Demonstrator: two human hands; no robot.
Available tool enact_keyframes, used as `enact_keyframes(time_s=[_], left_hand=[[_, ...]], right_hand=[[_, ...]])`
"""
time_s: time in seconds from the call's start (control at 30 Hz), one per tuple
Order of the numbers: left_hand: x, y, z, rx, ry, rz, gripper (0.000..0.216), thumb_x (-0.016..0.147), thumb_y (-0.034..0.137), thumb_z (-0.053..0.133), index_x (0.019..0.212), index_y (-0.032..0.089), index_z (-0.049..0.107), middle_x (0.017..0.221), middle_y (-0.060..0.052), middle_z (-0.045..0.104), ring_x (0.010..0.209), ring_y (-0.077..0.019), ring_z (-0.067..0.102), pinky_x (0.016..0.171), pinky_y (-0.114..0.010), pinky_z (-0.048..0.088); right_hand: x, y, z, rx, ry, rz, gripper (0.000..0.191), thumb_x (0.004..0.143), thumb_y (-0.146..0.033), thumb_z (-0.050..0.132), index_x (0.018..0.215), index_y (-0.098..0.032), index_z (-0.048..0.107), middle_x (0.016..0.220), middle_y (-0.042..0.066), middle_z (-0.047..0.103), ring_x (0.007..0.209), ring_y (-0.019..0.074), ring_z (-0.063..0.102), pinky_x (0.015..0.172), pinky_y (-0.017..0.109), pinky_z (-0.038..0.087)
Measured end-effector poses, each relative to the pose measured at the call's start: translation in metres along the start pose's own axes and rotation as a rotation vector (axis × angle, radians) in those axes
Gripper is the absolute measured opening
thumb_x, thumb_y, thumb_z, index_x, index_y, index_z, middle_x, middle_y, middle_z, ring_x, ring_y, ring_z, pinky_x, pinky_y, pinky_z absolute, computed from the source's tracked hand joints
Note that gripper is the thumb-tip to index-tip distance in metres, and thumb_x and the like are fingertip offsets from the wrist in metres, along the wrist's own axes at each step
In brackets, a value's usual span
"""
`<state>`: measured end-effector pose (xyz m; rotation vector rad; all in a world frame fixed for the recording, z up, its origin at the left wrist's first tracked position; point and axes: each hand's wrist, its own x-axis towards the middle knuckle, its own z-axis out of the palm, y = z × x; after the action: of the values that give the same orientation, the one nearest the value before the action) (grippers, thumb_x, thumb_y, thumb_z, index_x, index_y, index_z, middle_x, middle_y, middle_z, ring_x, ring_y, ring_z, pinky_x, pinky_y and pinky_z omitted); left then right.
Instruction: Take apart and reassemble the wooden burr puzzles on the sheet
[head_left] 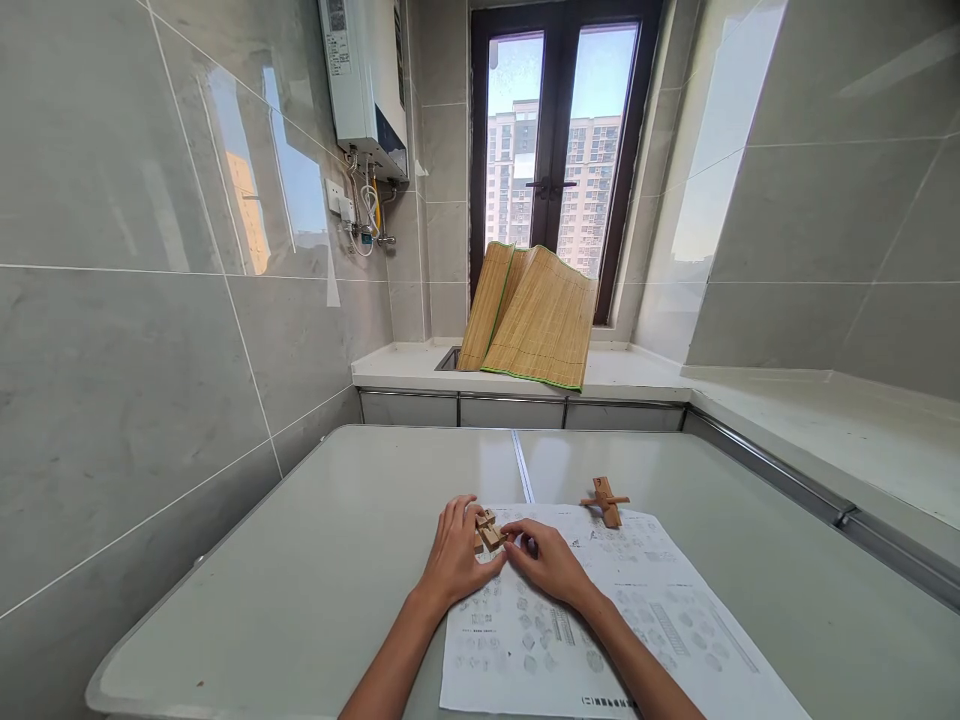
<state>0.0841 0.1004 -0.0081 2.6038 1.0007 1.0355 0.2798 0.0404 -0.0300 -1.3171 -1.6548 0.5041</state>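
Small notched wooden blocks (491,536), like parts of an interlocking puzzle, lie between my two hands at the top edge of a printed sheet (480,690). My left hand (456,552) curves around their left side, its fingers closed over them and partly hiding them. From the right, my right hand (547,563) pinches the right end of the blocks with thumb and forefinger, the other fingers curled in. How the blocks fit together is too small to make out. A brown wooden piece with a thin crossbar (604,502), shaped like a little hand plane, lies right of the hands.
The pale table (300,580) has a seam down its far middle. Behind it runs a white counter (637,370), where a folded bamboo mat (540,320) leans by the window (555,150). Tiled walls stand at both sides, with a water heater (364,85) on the left.
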Motion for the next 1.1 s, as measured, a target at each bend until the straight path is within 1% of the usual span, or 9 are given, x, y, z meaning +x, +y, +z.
enact_keyframes(time_s=[0.13, 0.23, 0.37, 0.5, 0.63, 0.73, 0.87, 1.0, 1.1], left_hand=[[-0.001, -0.007, 0.004, -0.067, -0.123, 0.005, 0.053, 0.084, 0.041, 0.072, 0.133, 0.031, 0.054, 0.139, -0.009, 0.056, 0.129, -0.0315, 0.052, 0.105, -0.049, 0.046], [0.001, -0.010, 0.007, -0.077, -0.163, -0.002, 0.042, 0.091, 0.039, 0.065, 0.131, 0.034, 0.058, 0.136, -0.006, 0.059, 0.124, -0.0288, 0.056, 0.104, -0.048, 0.047], [0.004, -0.016, 0.011, -0.096, -0.130, -0.018, 0.029, 0.092, 0.039, 0.063, 0.120, 0.032, 0.067, 0.130, -0.006, 0.062, 0.118, -0.0275, 0.059, 0.100, -0.045, 0.050], [0.007, -0.024, 0.016, -0.066, -0.082, -0.088, 0.024, 0.092, 0.039, 0.062, 0.112, 0.029, 0.071, 0.128, -0.007, 0.062, 0.119, -0.0286, 0.058, 0.098, -0.046, 0.051], [0.007, -0.030, 0.020, 0.010, -0.027, -0.153, 0.024, 0.092, 0.037, 0.061, 0.111, 0.026, 0.070, 0.136, -0.010, 0.058, 0.123, -0.0322, 0.056, 0.102, -0.052, 0.048], [0.006, -0.029, 0.020, 0.046, 0.008, -0.109, 0.029, 0.092, 0.037, 0.062, 0.118, 0.026, 0.065, 0.146, -0.012, 0.051, 0.135, -0.0352, 0.046, 0.106, -0.056, 0.044], [0.004, -0.020, 0.017, 0.047, 0.037, -0.038, 0.028, 0.096, 0.036, 0.056, 0.122, 0.026, 0.059, 0.154, -0.011, 0.042, 0.144, -0.0343, 0.036, 0.110, -0.056, 0.041], [0.001, -0.010, 0.013, 0.000, 0.015, -0.006, 0.029, 0.099, 0.036, 0.051, 0.127, 0.026, 0.053, 0.154, -0.011, 0.041, 0.145, -0.0328, 0.034, 0.111, -0.055, 0.042], [-0.001, -0.005, 0.011, -0.023, -0.020, 0.019, 0.026, 0.100, 0.036, 0.050, 0.124, 0.025, 0.053, 0.153, -0.011, 0.042, 0.146, -0.0327, 0.034, 0.112, -0.055, 0.042]], right_hand=[[0.002, 0.001, 0.000, 0.073, 0.030, 0.021, 0.026, 0.090, -0.041, 0.059, 0.102, -0.024, 0.074, 0.097, 0.007, 0.076, 0.075, 0.0217, 0.064, 0.069, 0.033, 0.048], [0.005, 0.006, -0.002, 0.170, 0.116, 0.119, 0.027, 0.086, -0.046, 0.063, 0.094, -0.023, 0.074, 0.086, 0.006, 0.075, 0.070, 0.0213, 0.062, 0.068, 0.033, 0.047], [0.010, 0.018, -0.006, 0.303, 0.217, 0.219, 0.034, 0.082, -0.054, 0.066, 0.089, -0.022, 0.072, 0.076, 0.005, 0.073, 0.063, 0.0206, 0.061, 0.063, 0.033, 0.046], [0.013, 0.028, -0.010, 0.453, 0.297, 0.299, 0.041, 0.077, -0.058, 0.070, 0.091, -0.020, 0.069, 0.078, 0.006, 0.072, 0.060, 0.0183, 0.060, 0.055, 0.030, 0.045], [0.015, 0.037, -0.017, 0.680, 0.392, 0.381, 0.040, 0.075, -0.056, 0.074, 0.093, -0.021, 0.067, 0.083, 0.005, 0.070, 0.059, 0.0164, 0.060, 0.043, 0.026, 0.040], [0.015, 0.046, -0.024, 0.851, 0.477, 0.414, 0.037, 0.077, -0.055, 0.074, 0.093, -0.023, 0.064, 0.082, 0.003, 0.068, 0.058, 0.0141, 0.058, 0.041, 0.024, 0.042], [0.016, 0.059, -0.034, 1.044, 0.566, 0.420, 0.038, 0.079, -0.058, 0.072, 0.089, -0.023, 0.062, 0.077, 0.002, 0.066, 0.052, 0.0105, 0.054, 0.037, 0.021, 0.040], [0.015, 0.070, -0.042, 1.191, 0.609, 0.382, 0.037, 0.081, -0.060, 0.069, 0.088, -0.024, 0.063, 0.074, 0.000, 0.064, 0.049, 0.0091, 0.050, 0.034, 0.019, 0.038], [0.012, 0.076, -0.045, 1.280, 0.637, 0.346, 0.035, 0.083, -0.058, 0.068, 0.089, -0.024, 0.064, 0.071, -0.001, 0.062, 0.047, 0.0075, 0.046, 0.034, 0.018, 0.037]])
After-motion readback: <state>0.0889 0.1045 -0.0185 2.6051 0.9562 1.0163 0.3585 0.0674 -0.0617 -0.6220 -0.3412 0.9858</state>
